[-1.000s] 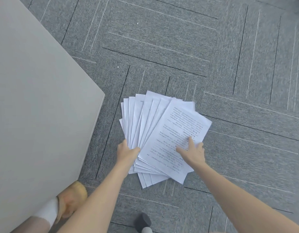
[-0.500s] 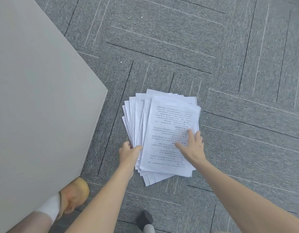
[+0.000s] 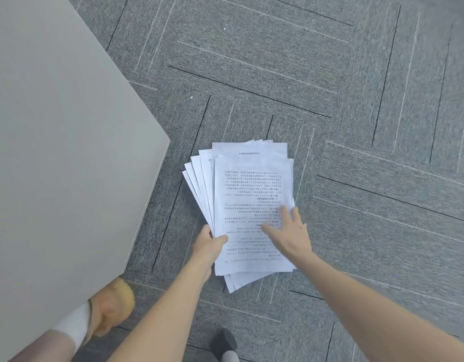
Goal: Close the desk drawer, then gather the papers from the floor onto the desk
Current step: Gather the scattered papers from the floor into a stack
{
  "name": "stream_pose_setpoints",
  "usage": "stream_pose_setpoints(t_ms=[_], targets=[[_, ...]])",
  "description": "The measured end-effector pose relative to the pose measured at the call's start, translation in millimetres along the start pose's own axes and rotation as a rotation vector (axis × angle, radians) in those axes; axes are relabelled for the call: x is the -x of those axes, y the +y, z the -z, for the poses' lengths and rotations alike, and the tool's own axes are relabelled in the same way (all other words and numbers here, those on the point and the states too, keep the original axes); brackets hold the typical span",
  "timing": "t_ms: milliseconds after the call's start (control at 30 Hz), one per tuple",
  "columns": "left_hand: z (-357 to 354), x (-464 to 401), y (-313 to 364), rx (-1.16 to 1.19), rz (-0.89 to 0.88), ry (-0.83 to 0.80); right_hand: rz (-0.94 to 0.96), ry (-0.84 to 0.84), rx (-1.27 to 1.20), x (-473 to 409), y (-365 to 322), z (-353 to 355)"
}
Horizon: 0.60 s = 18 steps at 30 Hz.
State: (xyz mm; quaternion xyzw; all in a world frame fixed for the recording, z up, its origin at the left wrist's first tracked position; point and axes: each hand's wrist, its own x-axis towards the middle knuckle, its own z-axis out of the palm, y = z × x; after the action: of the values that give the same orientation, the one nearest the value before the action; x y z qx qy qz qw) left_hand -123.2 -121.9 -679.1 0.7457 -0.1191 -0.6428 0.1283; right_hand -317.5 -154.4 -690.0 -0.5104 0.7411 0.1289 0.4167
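Note:
Several printed white papers [image 3: 246, 194] lie in a loose fan on the grey carpet, just right of the desk corner. My left hand [image 3: 208, 244] pinches the stack's lower left edge, thumb on top of the sheets. Flat on the top sheet near its right side rests my right hand [image 3: 291, 232], fingers spread. The pale desk top [image 3: 58, 152] fills the left of the view. No drawer is visible.
Grey carpet tiles [image 3: 356, 126] stretch away behind and to the right of the papers. A foot in a yellow slipper [image 3: 115, 309] with a white sock stands under the desk edge. A dark chair caster [image 3: 224, 343] sits at the bottom centre.
The fanned sheets have been pushed together leftwards into a tighter, straighter stack. My right hand slid the top sheet round; my left hand closed on the stack's edge.

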Motion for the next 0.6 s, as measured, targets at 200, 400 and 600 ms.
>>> stream_pose_setpoints(t_ms=[200, 400, 600], targets=[[-3.8, 3.3, -1.3, 0.055, -0.039, -0.021, 0.073, -0.059, -0.060, 4.4, -0.6, 2.9], [-0.2, 8.2, 3.7, 0.243, -0.018, -0.049, -0.012, -0.153, -0.448, 5.5, 0.4, 28.9], [6.0, 28.9, 22.0, 0.319, -0.054, -0.166, -0.145, -0.198, -0.503, 2.3, 7.0, 41.6]])
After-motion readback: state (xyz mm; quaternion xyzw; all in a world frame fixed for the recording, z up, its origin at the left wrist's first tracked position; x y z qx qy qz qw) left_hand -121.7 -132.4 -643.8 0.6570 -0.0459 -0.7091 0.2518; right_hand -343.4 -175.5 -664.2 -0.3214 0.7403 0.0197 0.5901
